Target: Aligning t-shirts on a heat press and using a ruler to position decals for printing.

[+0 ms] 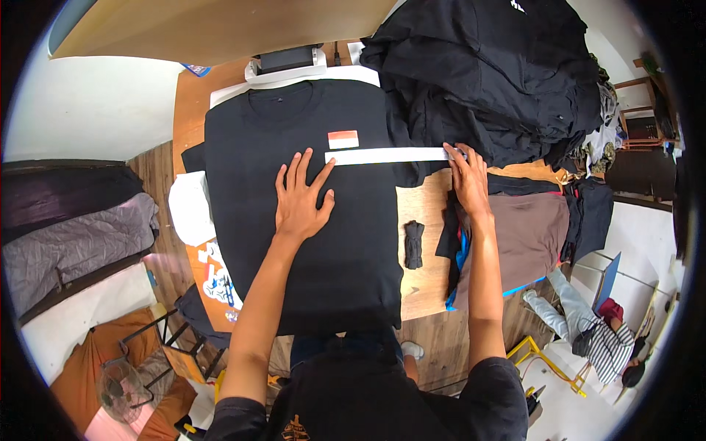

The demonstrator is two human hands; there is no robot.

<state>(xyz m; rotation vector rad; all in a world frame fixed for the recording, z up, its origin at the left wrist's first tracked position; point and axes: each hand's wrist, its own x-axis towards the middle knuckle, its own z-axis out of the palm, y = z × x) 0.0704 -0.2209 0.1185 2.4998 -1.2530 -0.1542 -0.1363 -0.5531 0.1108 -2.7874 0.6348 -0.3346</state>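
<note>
A black T-shirt (309, 237) lies flat on the wooden table, its collar away from me. On its chest sits a small red-to-white rectangular patch (343, 139). Just below the patch a long white strip (391, 156) runs sideways, across the shirt and past its right side. My left hand (300, 206) rests palm down on the shirt with fingers spread, the index fingertip at the strip's left end. At the other end, my right hand (469, 179) has its fingers closed on the strip; its exact grip is partly hidden.
Black garments (485, 82) are heaped at the back right. Folded clothes (524, 231) lie right of a rolled black cloth bundle (413, 244). White cloth or paper (190, 209) and cut stickers (218, 281) edge the left. A large brown panel (220, 27) overhangs the back. A person (595, 336) is at far right.
</note>
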